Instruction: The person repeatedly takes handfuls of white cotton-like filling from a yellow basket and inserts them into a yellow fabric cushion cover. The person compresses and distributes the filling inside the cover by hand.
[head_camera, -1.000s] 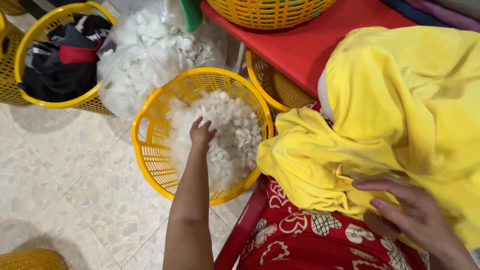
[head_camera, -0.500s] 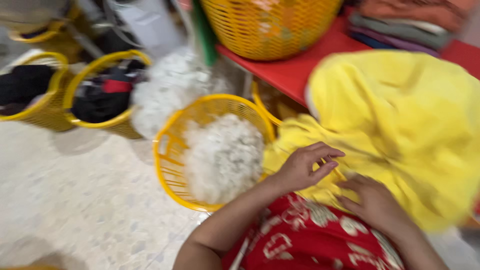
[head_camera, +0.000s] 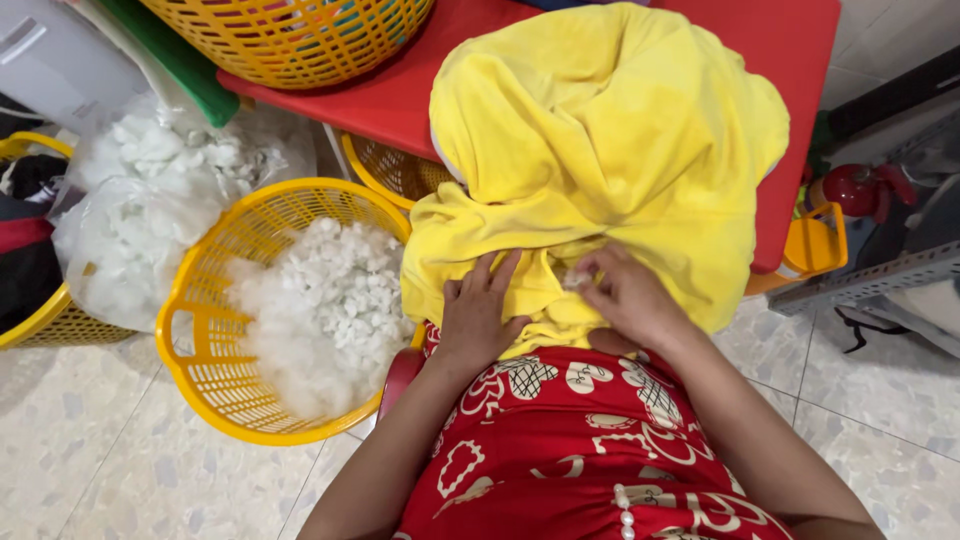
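Yellow basket (head_camera: 200, 330) of white stuffing (head_camera: 325, 310), beside yellow fabric (head_camera: 600, 150), red table (head_camera: 800, 60)

Yellow cover (head_camera: 610, 150): soft cloth, matt, plush nap, creased. Basket (head_camera: 200, 340): yellow moulded plastic lattice, slightly glossy. Stuffing (head_camera: 330, 310): white fibre, fluffy, matt, clumped. Bag (head_camera: 110, 230): thin clear plastic film, shiny and wrinkled. Bench (head_camera: 790, 60): red, smooth, dull sheen. Floor (head_camera: 90, 460): speckled tiles, smooth and polished. Garment (head_camera: 570, 450): red printed cloth, matt.
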